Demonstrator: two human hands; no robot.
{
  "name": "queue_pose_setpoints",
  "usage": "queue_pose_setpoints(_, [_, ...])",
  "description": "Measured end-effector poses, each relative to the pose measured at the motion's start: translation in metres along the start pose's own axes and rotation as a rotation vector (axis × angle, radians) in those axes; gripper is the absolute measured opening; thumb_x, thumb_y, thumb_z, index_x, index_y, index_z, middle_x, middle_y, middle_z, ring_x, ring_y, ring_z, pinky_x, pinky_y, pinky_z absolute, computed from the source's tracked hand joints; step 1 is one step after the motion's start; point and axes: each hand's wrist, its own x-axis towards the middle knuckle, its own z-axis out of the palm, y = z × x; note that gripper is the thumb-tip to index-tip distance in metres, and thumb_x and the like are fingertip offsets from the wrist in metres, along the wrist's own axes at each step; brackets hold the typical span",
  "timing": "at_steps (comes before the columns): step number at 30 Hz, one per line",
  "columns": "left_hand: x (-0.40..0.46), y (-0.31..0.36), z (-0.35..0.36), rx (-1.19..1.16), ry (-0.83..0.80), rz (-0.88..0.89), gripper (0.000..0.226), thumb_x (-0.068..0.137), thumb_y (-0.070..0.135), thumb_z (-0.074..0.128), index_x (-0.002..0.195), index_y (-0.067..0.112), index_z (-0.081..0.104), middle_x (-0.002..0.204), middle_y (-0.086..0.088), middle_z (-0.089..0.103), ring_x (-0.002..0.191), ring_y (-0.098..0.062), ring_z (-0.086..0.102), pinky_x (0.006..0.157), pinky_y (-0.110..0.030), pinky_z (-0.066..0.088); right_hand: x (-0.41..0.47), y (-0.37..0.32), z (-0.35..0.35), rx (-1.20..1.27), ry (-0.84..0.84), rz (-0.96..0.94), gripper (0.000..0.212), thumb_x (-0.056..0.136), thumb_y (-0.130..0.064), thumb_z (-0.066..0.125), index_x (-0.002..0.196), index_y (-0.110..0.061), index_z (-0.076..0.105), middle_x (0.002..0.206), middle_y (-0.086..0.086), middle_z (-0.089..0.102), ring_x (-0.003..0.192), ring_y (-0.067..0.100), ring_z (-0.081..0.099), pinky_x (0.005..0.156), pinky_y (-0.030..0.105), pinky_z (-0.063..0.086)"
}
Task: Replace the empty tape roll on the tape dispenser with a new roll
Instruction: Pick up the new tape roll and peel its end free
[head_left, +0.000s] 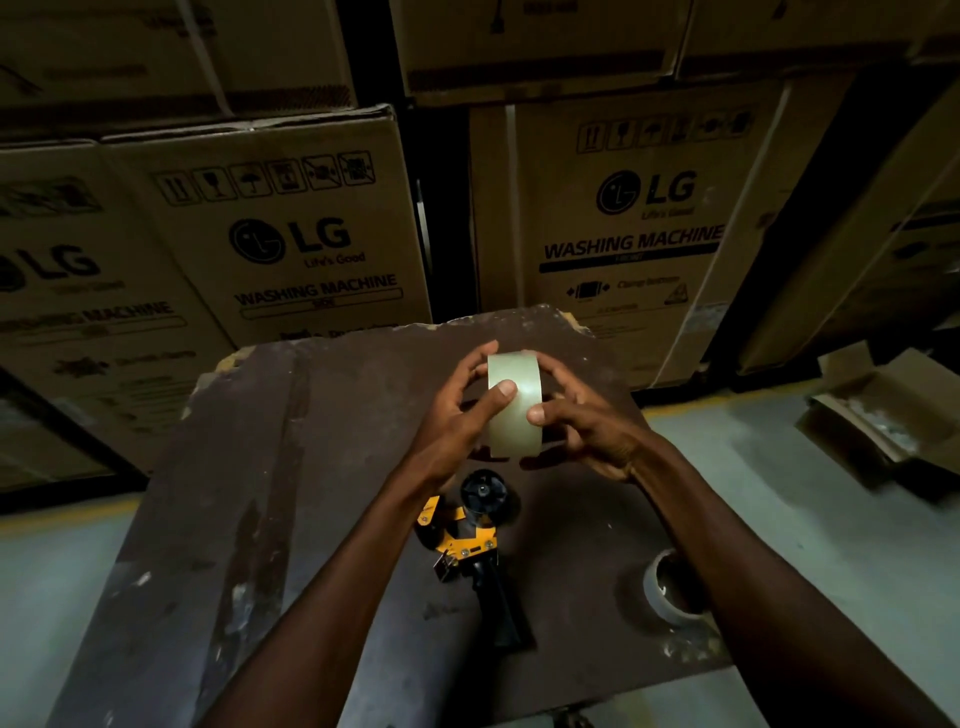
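Observation:
I hold a full roll of pale tape (514, 415) upright above the table, its broad outer face toward me. My left hand (457, 410) grips its left side with the thumb on the face. My right hand (582, 421) grips its right side, thumb also on the face. Below the hands, the yellow and black tape dispenser (475, 540) lies on the table with its black hub bare and its black handle toward me. An empty tape core (667, 587) lies on the table at the right, partly hidden by my right forearm.
The work surface is a worn dark brown table (291, 467) with chipped far corners. Stacked washing machine cartons (291, 234) stand close behind it. An open cardboard box (883, 410) sits on the grey floor at the right.

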Motion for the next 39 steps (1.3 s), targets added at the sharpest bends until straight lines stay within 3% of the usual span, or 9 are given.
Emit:
queue_pose_setpoints(4, [-0.003, 0.0, -0.005, 0.007, -0.013, 0.005, 0.06, 0.083, 0.041, 0.068, 0.137, 0.049, 0.044, 0.143, 0.007, 0.045, 0.117, -0.025, 0.059, 0.073, -0.048, 0.061, 0.002, -0.001, 0.012, 0.031, 0.058, -0.039, 0.059, 0.08, -0.038, 0.065, 0.136, -0.043, 0.045, 0.133, 0.01, 0.052, 0.113, 0.04, 0.059, 0.08, 0.054, 0.058])
queue_pose_setpoints(8, [-0.004, 0.001, -0.008, -0.026, 0.019, -0.016, 0.056, 0.084, 0.043, 0.065, 0.137, 0.042, 0.047, 0.139, 0.003, 0.05, 0.114, -0.025, 0.06, 0.073, -0.052, 0.061, 0.003, 0.003, 0.017, 0.0, 0.059, -0.076, 0.066, 0.069, -0.043, 0.072, 0.13, -0.045, 0.05, 0.128, 0.012, 0.057, 0.11, 0.039, 0.06, 0.081, 0.058, 0.056])
queue_pose_setpoints(12, [-0.005, 0.004, -0.006, -0.063, 0.042, -0.011, 0.048, 0.084, 0.038, 0.067, 0.13, 0.035, 0.056, 0.126, -0.005, 0.059, 0.106, -0.023, 0.065, 0.072, -0.052, 0.061, 0.003, 0.002, 0.018, -0.002, 0.027, -0.121, 0.068, 0.062, -0.034, 0.071, 0.127, -0.044, 0.052, 0.124, 0.013, 0.061, 0.103, 0.035, 0.061, 0.073, 0.052, 0.057])
queue_pose_setpoints(20, [-0.008, 0.004, -0.009, -0.07, 0.04, 0.04, 0.047, 0.074, 0.038, 0.077, 0.118, 0.028, 0.061, 0.12, -0.011, 0.063, 0.101, -0.032, 0.068, 0.069, -0.052, 0.059, 0.004, 0.002, 0.023, 0.015, 0.069, -0.133, 0.056, 0.068, -0.043, 0.071, 0.122, -0.039, 0.055, 0.123, 0.007, 0.06, 0.106, 0.035, 0.058, 0.07, 0.047, 0.054])
queue_pose_setpoints(25, [-0.01, 0.005, -0.008, -0.075, 0.051, 0.053, 0.031, 0.078, 0.029, 0.079, 0.102, 0.017, 0.063, 0.093, -0.001, 0.069, 0.082, -0.019, 0.069, 0.059, -0.035, 0.056, 0.0, 0.001, 0.026, -0.076, 0.116, -0.143, 0.045, 0.071, -0.041, 0.071, 0.114, -0.036, 0.06, 0.115, 0.0, 0.065, 0.098, 0.028, 0.066, 0.067, 0.044, 0.056])
queue_pose_setpoints(30, [-0.009, 0.008, -0.011, -0.087, 0.05, 0.076, 0.024, 0.075, 0.026, 0.078, 0.092, 0.013, 0.065, 0.09, -0.005, 0.069, 0.077, -0.017, 0.069, 0.056, -0.032, 0.055, -0.003, 0.0, 0.022, -0.128, 0.089, -0.133, 0.05, 0.074, -0.042, 0.073, 0.122, -0.038, 0.061, 0.122, -0.002, 0.066, 0.104, 0.023, 0.069, 0.078, 0.047, 0.058])
queue_pose_setpoints(34, [-0.005, 0.011, -0.011, -0.079, 0.133, 0.084, 0.025, 0.073, 0.031, 0.078, 0.082, 0.01, 0.067, 0.08, -0.003, 0.068, 0.07, -0.014, 0.066, 0.054, -0.03, 0.054, -0.003, -0.001, 0.021, -0.193, 0.073, -0.122, 0.058, 0.073, -0.045, 0.076, 0.128, -0.037, 0.06, 0.129, 0.003, 0.064, 0.115, 0.03, 0.064, 0.086, 0.049, 0.057])
queue_pose_setpoints(39, [-0.002, 0.008, -0.013, -0.029, 0.158, 0.082, 0.022, 0.082, 0.024, 0.077, 0.086, 0.003, 0.068, 0.077, -0.002, 0.07, 0.068, -0.014, 0.067, 0.056, -0.033, 0.057, -0.005, -0.002, 0.023, -0.259, 0.042, -0.097, 0.063, 0.068, -0.048, 0.075, 0.129, -0.041, 0.058, 0.128, -0.004, 0.065, 0.116, 0.022, 0.064, 0.096, 0.052, 0.055])
